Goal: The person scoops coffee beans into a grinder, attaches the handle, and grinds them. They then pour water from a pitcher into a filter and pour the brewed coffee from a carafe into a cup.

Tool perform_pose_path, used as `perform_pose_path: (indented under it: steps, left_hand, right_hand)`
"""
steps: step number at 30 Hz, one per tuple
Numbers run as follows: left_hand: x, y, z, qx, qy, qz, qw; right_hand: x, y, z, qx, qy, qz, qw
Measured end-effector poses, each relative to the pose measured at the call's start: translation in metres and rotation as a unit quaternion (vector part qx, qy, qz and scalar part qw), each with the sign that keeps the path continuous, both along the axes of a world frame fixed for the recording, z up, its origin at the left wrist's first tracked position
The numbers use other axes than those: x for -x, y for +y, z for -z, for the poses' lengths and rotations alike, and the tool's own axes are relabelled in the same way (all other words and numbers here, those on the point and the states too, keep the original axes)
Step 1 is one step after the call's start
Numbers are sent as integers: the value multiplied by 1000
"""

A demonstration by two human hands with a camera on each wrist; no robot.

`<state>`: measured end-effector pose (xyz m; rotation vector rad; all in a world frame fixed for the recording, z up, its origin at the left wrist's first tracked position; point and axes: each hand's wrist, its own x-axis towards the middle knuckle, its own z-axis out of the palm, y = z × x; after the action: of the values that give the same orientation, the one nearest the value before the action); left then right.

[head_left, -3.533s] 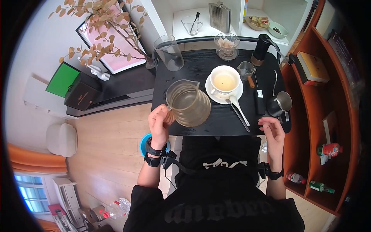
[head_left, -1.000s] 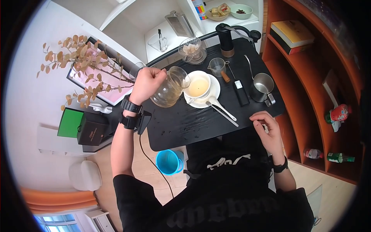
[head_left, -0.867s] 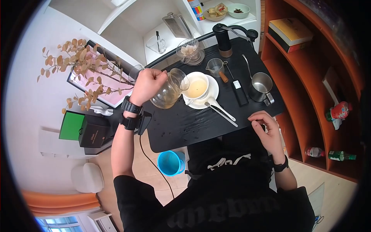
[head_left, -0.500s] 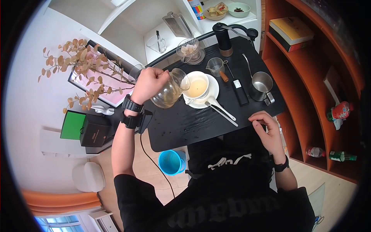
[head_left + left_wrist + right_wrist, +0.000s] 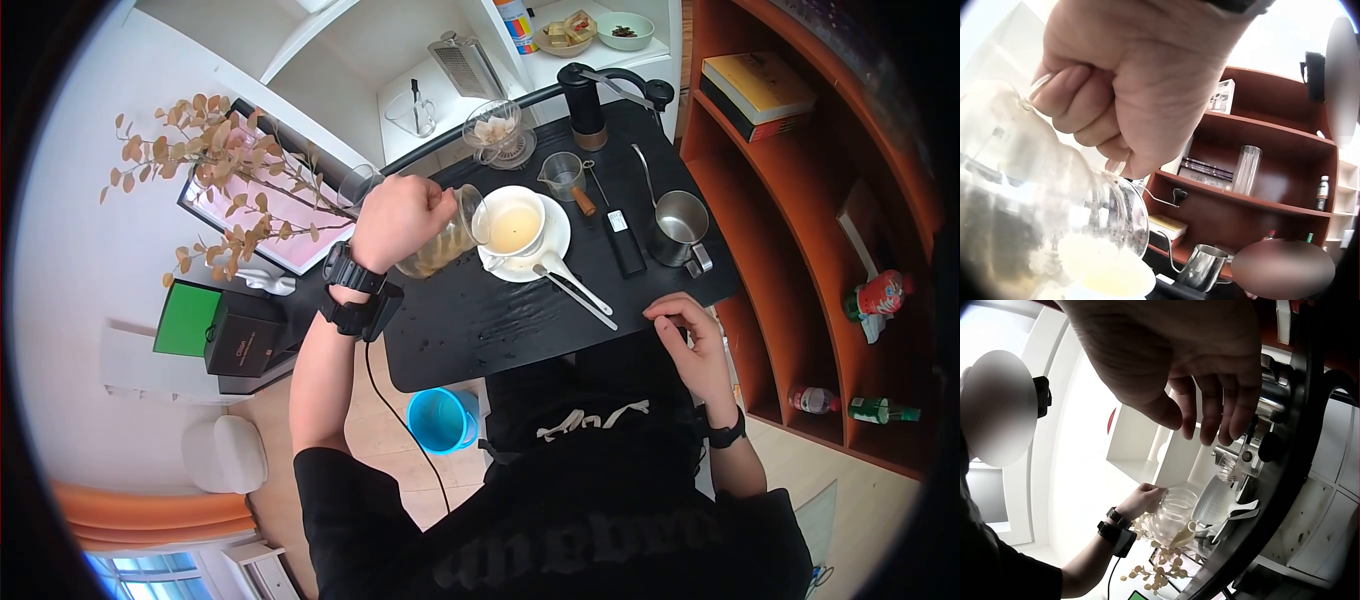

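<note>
My left hand (image 5: 405, 222) grips the handle of a ribbed glass carafe (image 5: 462, 235), tilted with its mouth at the left rim of a white cup (image 5: 515, 228). Pale yellowish liquid fills much of the cup, which sits on a white saucer (image 5: 560, 232). In the left wrist view, curled fingers hold the carafe (image 5: 1016, 169) by its handle. A white spoon (image 5: 580, 285) and a slim metal stick (image 5: 578, 298) lean on the saucer's front edge. Holding nothing, my right hand (image 5: 697, 345) hovers at the table's front right edge, its fingers loosely bent.
Behind the cup stand a glass dripper (image 5: 497, 135) with a paper filter, a small glass jug (image 5: 562, 175) and a black hand grinder (image 5: 582, 105). A black handheld frother (image 5: 625, 243) and a steel pitcher (image 5: 680, 228) are at right. A blue bucket (image 5: 440, 420) sits on the floor.
My left hand has carried the carafe from upright at the table's front left to tilted at the cup, tipping it further lately. The head view has turned; the right hand stays near the edge.
</note>
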<state>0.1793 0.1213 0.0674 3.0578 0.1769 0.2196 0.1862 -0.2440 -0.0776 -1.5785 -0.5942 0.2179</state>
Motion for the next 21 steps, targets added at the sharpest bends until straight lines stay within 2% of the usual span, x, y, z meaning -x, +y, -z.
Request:
perform_pose_path:
  steps: [7, 10, 16, 17, 19, 21]
  left_hand:
    - [1, -1, 0, -2, -10, 7, 1000]
    - [0, 17, 2, 73, 14, -5, 997]
    - [25, 57, 33, 245, -81, -55, 965]
    - [31, 63, 39, 267, -99, -63, 956]
    - [49, 61, 53, 360, -148, -123, 913]
    - [67, 67, 74, 491, -182, -162, 837]
  right_hand:
    - [2, -4, 1, -4, 12, 5, 1000]
    - [2, -6, 2, -6, 28, 4, 1000]
    - [3, -6, 2, -14, 17, -2, 1000]
    - [2, -6, 3, -15, 22, -2, 1000]
    - [2, -6, 8, -12, 31, -4, 999]
    - [1, -4, 10, -13, 38, -13, 999]
